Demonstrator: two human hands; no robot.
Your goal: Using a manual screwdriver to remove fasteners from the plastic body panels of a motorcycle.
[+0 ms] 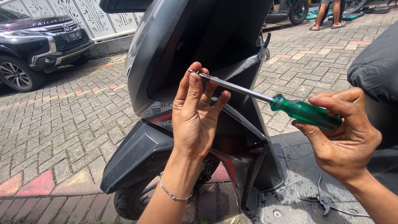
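While both hands are working at the scooter's front panel, the scene is reading like this:

Screwdriver (290, 105): translucent green plastic handle, slim bright metal shaft, lying nearly level and pointing left, its tip meeting a small screw (193, 71).
Right hand (342, 132): coming in from the near right, its grip wrapping the green handle, thumb lying along the top.
Left hand (197, 114): rising upright from the near edge, palm facing the camera, fingertips pinching the screw at the shaft's tip; a thin silver bracelet (174, 193) is circling the wrist.
Scooter (199, 41): smooth dark grey plastic bodywork, standing just beyond the hands.
Footboard (298, 182): textured dark mat, pliers (323, 199) lying on it.
Ground (62, 128): grey brick paving, stretching far left.
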